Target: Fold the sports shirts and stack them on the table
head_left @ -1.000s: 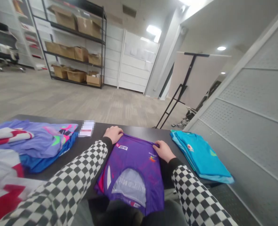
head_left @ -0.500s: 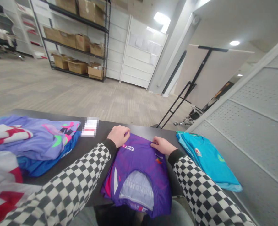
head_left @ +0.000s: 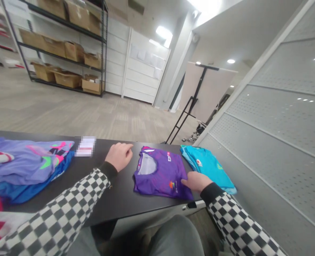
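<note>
A folded purple sports shirt lies on the dark table, its grey inner collar facing left and small logos on its front. My right hand is at its right edge, thumb and fingers pinched on the fabric. My left hand hovers left of the shirt, apart from it; its fingers are loosely bent, thumb a little away, and they hold nothing. Behind my right hand lies a folded turquoise shirt stack, close to the purple shirt's right side.
On the left of the table lies a heap of lavender shirts over blue ones, with red-and-white cloth. A blurred card sits near the far edge. A perforated grey partition borders the right; shelves with cardboard boxes stand beyond.
The purple shirt has turned, its collar swinging from facing me to facing left, and lies farther onto the table. My left hand has let go; my right hand stays at its edge. The view shifted right.
</note>
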### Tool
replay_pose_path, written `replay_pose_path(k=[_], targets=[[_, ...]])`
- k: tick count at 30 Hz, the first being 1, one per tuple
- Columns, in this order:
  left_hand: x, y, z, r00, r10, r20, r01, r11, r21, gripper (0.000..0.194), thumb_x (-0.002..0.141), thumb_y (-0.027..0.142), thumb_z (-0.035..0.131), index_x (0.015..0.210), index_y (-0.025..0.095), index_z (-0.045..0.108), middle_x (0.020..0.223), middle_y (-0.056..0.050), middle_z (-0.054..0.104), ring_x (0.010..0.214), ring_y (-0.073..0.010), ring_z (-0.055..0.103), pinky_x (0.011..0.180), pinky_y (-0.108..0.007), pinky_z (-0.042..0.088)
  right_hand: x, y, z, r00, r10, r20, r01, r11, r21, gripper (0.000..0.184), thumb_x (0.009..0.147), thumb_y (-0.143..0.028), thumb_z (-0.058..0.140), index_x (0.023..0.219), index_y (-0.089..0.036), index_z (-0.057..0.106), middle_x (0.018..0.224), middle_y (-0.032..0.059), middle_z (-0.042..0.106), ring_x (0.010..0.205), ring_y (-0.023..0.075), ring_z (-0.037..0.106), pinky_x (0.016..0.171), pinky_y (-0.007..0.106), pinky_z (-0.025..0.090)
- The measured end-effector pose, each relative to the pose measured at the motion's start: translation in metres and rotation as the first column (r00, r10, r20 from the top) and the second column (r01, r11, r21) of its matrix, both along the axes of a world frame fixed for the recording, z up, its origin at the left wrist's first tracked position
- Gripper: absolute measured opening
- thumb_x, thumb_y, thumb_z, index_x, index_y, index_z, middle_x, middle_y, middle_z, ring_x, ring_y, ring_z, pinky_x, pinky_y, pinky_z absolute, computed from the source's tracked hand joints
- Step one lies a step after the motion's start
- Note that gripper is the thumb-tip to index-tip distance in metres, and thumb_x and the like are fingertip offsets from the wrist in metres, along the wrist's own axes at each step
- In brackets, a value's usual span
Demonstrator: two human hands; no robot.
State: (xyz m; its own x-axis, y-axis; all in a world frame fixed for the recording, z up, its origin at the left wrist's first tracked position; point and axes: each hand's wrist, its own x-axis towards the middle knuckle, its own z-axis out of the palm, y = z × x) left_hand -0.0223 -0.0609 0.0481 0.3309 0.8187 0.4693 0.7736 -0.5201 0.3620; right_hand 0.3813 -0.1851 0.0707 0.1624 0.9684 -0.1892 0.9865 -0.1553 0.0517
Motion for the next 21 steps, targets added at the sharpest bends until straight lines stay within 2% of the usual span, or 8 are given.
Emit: replay_pose_path(k=[2, 5, 8, 12, 14, 17, 19, 21], targets=[[0.03, -0.042, 0.007, 0.985, -0.166, -0.039, 0.166, 0.986, -0.004, 0.031, 0.102, 0.022, 0.053, 0.116, 0.021, 0.081, 0.108, -0.012, 0.083, 0.104, -0.0307, 0.073, 0.094, -0.045, 0.052, -0.007, -0.006, 0.005, 0.998, 0.06, -0.028, -0.058, 0.997, 0.042, 0.026, 0.105, -0.034, 0.065, 0.104, -0.016, 0.083, 0.104, 0.0189, 0.082, 0.106, 0.033, 0.079, 0.099, 0.042, 0.056], [0.076, -0.107, 0.003, 0.883, -0.45, -0.131, 0.441, 0.892, -0.097, 0.021, 0.103, 0.03, 0.059, 0.101, 0.023, 0.078, 0.102, -0.013, 0.079, 0.102, -0.0307, 0.072, 0.092, -0.047, 0.053, -0.019, 0.002, 0.004, 0.98, 0.179, -0.085, -0.168, 0.978, 0.124, 0.032, 0.108, -0.02, 0.053, 0.128, -0.017, 0.078, 0.133, 0.0161, 0.078, 0.129, 0.0266, 0.071, 0.115, 0.036, 0.048], [0.097, -0.137, -0.017, 0.865, -0.459, -0.204, 0.418, 0.883, -0.213, 0.026, 0.103, 0.043, 0.063, 0.107, 0.021, 0.077, 0.11, -0.017, 0.076, 0.107, -0.036, 0.071, 0.092, -0.053, 0.054, -0.029, 0.011, -0.005, 0.967, 0.224, -0.118, -0.205, 0.966, 0.157, 0.036, 0.103, -0.012, 0.056, 0.133, -0.016, 0.075, 0.143, 0.0158, 0.073, 0.135, 0.0243, 0.066, 0.119, 0.033, 0.044], [0.065, -0.103, -0.036, 0.915, -0.321, -0.246, 0.276, 0.941, -0.197, 0.028, 0.109, 0.032, 0.052, 0.108, 0.021, 0.077, 0.114, -0.016, 0.076, 0.113, -0.0355, 0.071, 0.101, -0.054, 0.053, -0.052, -0.001, -0.018, 0.97, 0.209, -0.12, -0.19, 0.97, 0.154, 0.026, 0.103, -0.018, 0.061, 0.123, -0.014, 0.078, 0.123, 0.0169, 0.076, 0.116, 0.0272, 0.073, 0.108, 0.036, 0.051], [0.036, -0.072, -0.035, 0.942, -0.229, -0.246, 0.185, 0.965, -0.188, 0.029, 0.109, 0.026, 0.049, 0.103, 0.021, 0.077, 0.113, -0.014, 0.077, 0.114, -0.0332, 0.072, 0.115, -0.058, 0.046, -0.07, -0.015, -0.02, 0.947, 0.272, -0.173, -0.249, 0.957, 0.147, 0.024, 0.106, -0.029, 0.063, 0.118, -0.016, 0.079, 0.117, 0.0147, 0.076, 0.109, 0.0268, 0.074, 0.102, 0.036, 0.054], [0.001, -0.044, -0.025, 0.972, -0.08, -0.222, 0.029, 0.974, -0.224, 0.024, 0.106, 0.025, 0.055, 0.108, 0.022, 0.079, 0.127, -0.015, 0.078, 0.128, -0.0349, 0.069, 0.128, -0.066, 0.034, -0.097, -0.036, -0.015, 0.853, 0.43, -0.295, -0.386, 0.901, 0.198, 0.03, 0.109, -0.039, 0.062, 0.127, -0.021, 0.079, 0.123, 0.0132, 0.078, 0.115, 0.0274, 0.074, 0.105, 0.037, 0.055], [-0.014, -0.049, -0.02, 0.987, -0.055, -0.152, 0.024, 0.979, -0.201, 0.026, 0.106, 0.026, 0.055, 0.118, 0.021, 0.078, 0.136, -0.016, 0.076, 0.134, -0.0345, 0.067, 0.126, -0.061, 0.04, -0.105, -0.047, -0.011, 0.824, 0.478, -0.304, -0.403, 0.872, 0.279, 0.034, 0.11, -0.039, 0.062, 0.137, -0.023, 0.076, 0.132, 0.014, 0.078, 0.124, 0.0294, 0.072, 0.112, 0.041, 0.053], [-0.023, -0.075, -0.023, 0.987, -0.138, -0.077, 0.125, 0.98, -0.153, 0.029, 0.109, 0.029, 0.053, 0.124, 0.021, 0.076, 0.135, -0.016, 0.075, 0.129, -0.0316, 0.069, 0.119, -0.051, 0.049, -0.1, -0.056, -0.014, 0.837, 0.47, -0.279, -0.38, 0.867, 0.322, 0.041, 0.109, -0.043, 0.064, 0.145, -0.025, 0.072, 0.146, 0.0157, 0.073, 0.138, 0.0327, 0.067, 0.12, 0.048, 0.05]])
